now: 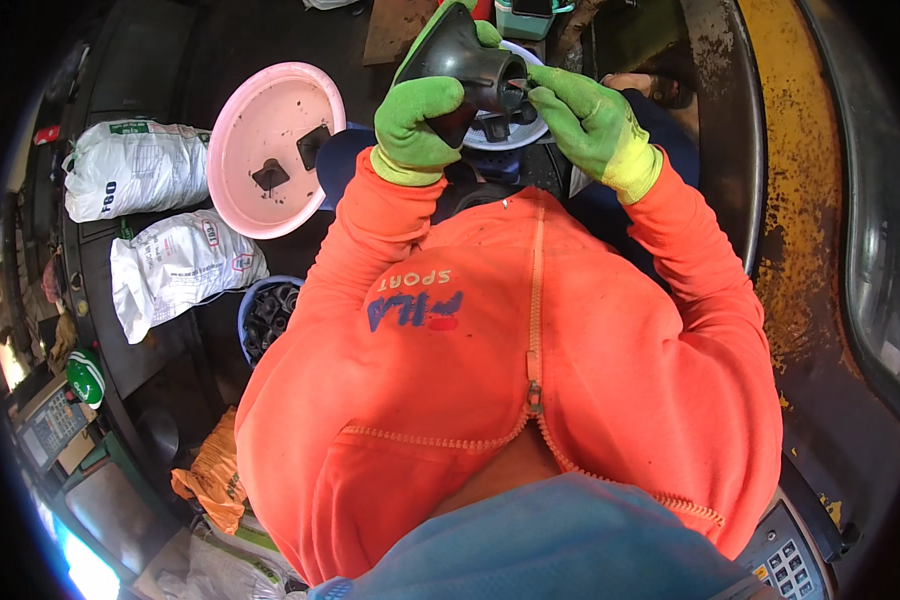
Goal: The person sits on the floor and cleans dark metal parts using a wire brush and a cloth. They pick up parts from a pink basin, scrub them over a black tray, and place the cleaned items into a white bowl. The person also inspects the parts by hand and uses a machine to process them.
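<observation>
Head view: black funnel-shaped rubber part (460, 55) held at top centre of the frame, judged light, pliable, grippy, best taken round its wide body. Left hand (418, 125), green-gloved, clamped around that body; right hand (590, 125) pinching something small at the narrow mouth, fingertips together, elbows bent outward. Pink basin (240, 190) upper left.

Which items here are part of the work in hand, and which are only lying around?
In hand:
- black cone-shaped rubber part, gripped by the left hand
- right hand, fingertips at the part's narrow end
- pink basin with two black pieces
- blue tub of black parts

Lying about:
- two white sacks
- orange bag
- keypad device
</observation>
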Available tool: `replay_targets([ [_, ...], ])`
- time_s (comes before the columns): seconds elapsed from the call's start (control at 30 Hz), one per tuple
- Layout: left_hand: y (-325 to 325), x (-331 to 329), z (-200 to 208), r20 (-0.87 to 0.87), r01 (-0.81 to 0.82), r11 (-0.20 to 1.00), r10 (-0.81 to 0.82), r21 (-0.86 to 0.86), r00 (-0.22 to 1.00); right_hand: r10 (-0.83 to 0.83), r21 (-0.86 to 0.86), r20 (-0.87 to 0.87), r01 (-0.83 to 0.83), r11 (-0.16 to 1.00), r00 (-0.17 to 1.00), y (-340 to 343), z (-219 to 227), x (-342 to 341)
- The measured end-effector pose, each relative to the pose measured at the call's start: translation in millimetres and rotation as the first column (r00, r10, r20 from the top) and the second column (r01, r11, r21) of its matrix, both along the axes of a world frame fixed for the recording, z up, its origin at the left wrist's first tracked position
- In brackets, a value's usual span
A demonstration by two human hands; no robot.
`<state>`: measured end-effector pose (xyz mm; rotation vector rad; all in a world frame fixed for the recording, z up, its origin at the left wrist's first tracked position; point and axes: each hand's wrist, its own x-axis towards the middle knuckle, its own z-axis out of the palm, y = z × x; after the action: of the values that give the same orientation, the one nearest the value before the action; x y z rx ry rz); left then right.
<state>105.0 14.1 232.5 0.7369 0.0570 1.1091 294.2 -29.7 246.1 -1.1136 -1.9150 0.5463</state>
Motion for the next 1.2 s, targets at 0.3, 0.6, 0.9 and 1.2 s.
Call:
replay_targets([
  [0.3,4,3,8,-0.142,-0.21,0.939,0.255,0.273,0.957,-0.073,-0.314,-0.263,-0.014,0.949,0.962,-16,3,-14],
  [0.6,18,4,8,-0.168,-0.311,0.533,0.669,0.787,0.724,-0.199,-0.634,-0.537,-0.236,0.737,0.819,-22,12,-20],
  [0.9,31,-10,-11,-0.09,-0.234,0.255,0.833,0.938,0.546,-0.43,-0.517,-0.82,-0.81,0.275,0.377,-23,43,-14],
  [1.2,13,-61,-28,0.077,-0.354,0.934,0.358,-0.055,0.931,-0.247,-0.426,-0.904,-0.773,0.47,0.348,50,-22,-8],
])
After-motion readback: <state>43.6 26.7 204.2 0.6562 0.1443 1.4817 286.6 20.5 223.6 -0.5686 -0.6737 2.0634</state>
